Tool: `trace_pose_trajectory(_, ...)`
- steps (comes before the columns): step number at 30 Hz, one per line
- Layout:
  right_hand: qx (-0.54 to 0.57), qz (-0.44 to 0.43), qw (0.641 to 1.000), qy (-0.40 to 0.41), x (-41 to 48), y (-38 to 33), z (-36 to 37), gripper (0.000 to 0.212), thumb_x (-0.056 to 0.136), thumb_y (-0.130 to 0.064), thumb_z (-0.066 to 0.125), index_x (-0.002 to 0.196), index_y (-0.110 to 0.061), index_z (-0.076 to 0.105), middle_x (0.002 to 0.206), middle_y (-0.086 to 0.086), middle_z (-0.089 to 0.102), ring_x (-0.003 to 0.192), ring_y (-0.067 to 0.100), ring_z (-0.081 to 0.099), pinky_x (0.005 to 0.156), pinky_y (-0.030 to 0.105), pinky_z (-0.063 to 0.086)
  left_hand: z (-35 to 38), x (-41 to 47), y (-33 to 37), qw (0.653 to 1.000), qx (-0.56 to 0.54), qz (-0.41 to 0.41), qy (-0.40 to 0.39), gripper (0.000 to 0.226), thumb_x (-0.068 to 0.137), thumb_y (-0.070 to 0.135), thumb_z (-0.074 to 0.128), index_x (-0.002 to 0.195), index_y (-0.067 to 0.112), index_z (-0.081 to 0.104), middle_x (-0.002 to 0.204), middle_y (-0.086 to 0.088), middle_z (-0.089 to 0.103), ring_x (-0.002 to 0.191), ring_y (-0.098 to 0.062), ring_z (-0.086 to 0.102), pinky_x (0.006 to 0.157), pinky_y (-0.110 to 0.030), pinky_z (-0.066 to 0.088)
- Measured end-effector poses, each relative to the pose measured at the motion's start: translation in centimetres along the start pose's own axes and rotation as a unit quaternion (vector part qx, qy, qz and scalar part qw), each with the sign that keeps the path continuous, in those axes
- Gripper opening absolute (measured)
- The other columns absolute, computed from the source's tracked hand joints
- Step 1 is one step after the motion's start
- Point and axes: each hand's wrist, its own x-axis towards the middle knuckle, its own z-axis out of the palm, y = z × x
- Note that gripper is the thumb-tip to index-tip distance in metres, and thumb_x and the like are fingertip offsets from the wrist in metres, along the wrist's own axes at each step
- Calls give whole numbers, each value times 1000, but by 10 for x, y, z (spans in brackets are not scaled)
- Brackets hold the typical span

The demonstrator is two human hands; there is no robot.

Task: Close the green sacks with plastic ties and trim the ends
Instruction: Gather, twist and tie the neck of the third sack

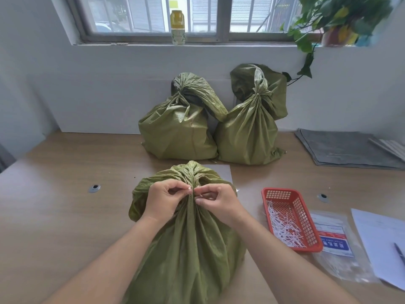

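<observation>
A green woven sack (188,244) stands on the table right in front of me, its neck gathered into a bunch. My left hand (163,199) and my right hand (219,201) pinch the neck from either side. Between their fingertips a thin white plastic tie (194,190) circles the neck, and both hands grip it. Two more green sacks stand against the wall behind: the left sack (177,130) and the right sack (247,132). Both have bunched, tied necks.
A red plastic basket (291,218) with several white tie pieces sits to the right. Beside it lie a clear bag of ties (335,242), white paper (381,242) with a pen (400,253), and grey cloth (348,150). A bottle (178,27) and a plant (328,23) stand on the windowsill.
</observation>
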Motion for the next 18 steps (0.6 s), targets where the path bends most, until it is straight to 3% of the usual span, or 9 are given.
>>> trace_pose_trajectory(4, 23, 1, 1000, -3, 0, 5, -5, 16, 90, -2, 78, 104, -10, 81, 93, 4, 80, 89, 18, 78, 85, 29, 62, -2, 0, -1, 997, 52, 49, -21, 13, 80, 3, 85, 86, 13, 83, 83, 9, 79, 81, -9, 75, 83, -34, 61)
trace_pose_trajectory(9, 29, -34, 999, 28, 4, 4, -3, 13, 88, -5, 80, 89, -18, 84, 101, 3, 71, 87, 16, 71, 75, 28, 61, -3, 2, 1, 984, 109, 133, -54, 10, 85, 9, 82, 91, 17, 83, 89, 11, 75, 85, -11, 72, 76, -34, 59)
trace_pose_trajectory(12, 73, -32, 997, 13, 5, 1, -4, 10, 86, -3, 81, 93, -10, 82, 88, 12, 77, 76, 16, 70, 66, 26, 59, -4, 3, -1, 984, 111, 133, -50, 12, 86, 10, 82, 94, 19, 83, 90, 12, 75, 86, -12, 71, 74, -37, 59)
trace_pose_trajectory(18, 124, -34, 992, 13, 12, 3, -3, 8, 84, 3, 81, 90, 1, 76, 85, 15, 76, 74, 19, 70, 72, 30, 61, -4, 5, -3, 987, 91, 129, -35, 17, 83, 4, 83, 91, 19, 84, 88, 11, 76, 84, -13, 73, 74, -41, 60)
